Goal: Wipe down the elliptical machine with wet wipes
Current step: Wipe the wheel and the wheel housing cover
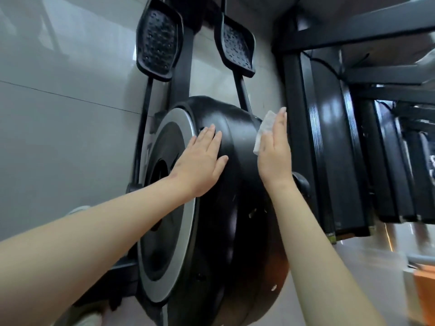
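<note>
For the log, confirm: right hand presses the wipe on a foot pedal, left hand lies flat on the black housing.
Wrong place. The head view shows the right hand pressing the wipe on the black housing, not a pedal; left hand lies flat there.

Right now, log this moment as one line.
left hand: flat on flywheel housing | right hand: pressing wet wipe against housing side
</note>
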